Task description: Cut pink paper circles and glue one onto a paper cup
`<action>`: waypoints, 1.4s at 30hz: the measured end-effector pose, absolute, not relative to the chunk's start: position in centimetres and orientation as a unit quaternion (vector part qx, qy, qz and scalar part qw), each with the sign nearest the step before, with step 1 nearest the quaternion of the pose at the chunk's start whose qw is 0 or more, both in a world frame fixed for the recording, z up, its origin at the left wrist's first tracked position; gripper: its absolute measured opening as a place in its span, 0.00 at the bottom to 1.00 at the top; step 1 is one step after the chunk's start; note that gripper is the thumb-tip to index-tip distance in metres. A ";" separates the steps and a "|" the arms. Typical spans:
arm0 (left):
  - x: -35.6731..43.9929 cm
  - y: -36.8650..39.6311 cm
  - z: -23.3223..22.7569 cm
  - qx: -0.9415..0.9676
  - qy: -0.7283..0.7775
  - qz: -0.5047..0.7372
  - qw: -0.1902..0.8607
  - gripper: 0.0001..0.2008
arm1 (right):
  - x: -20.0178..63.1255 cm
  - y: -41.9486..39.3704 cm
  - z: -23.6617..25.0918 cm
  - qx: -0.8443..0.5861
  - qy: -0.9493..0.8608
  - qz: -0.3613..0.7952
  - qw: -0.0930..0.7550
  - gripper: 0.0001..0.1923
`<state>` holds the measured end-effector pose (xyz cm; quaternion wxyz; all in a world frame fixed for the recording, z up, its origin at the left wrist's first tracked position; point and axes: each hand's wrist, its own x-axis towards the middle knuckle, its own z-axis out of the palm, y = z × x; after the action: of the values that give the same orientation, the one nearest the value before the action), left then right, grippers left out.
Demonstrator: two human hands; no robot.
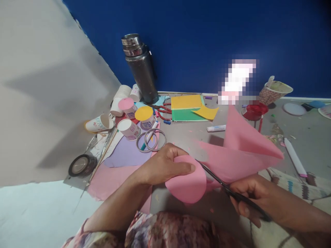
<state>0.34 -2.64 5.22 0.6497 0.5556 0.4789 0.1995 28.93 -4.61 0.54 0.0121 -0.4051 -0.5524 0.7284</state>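
Several paper cups (121, 112) far left on grey floor (310, 137), one tipped on side; tape roll (82, 164) lower left, steel flask (141, 69) behind against blue wall. Two loose rings (151, 139) just beside cups, on purple sheet (126, 155). Yellow and green paper stack (186, 108) mid-back, red-handled scissors (161, 110) touching it. Left hand (161, 165) pinching rounded pink cutout (187, 179), thumb on top. Black scissors (227, 187) in right hand (254, 198), fingers closed round handles, blades narrow, tip in pink paper (238, 151). Paper lifted off floor, centre right, between both hands. Glue stick (216, 128) behind. Red lid (254, 111), patterned cup (274, 91), white marker (294, 156) right.
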 end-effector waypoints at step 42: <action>2.0 -1.4 4.3 0.513 0.462 0.191 0.698 0.17 | 29.6 -2.6 0.7 -0.334 -0.541 0.771 0.037 0.37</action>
<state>2.01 -1.42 4.30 0.6977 0.5132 0.4619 0.1909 29.62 -2.60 0.67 0.0366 -0.3344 -0.5411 0.7707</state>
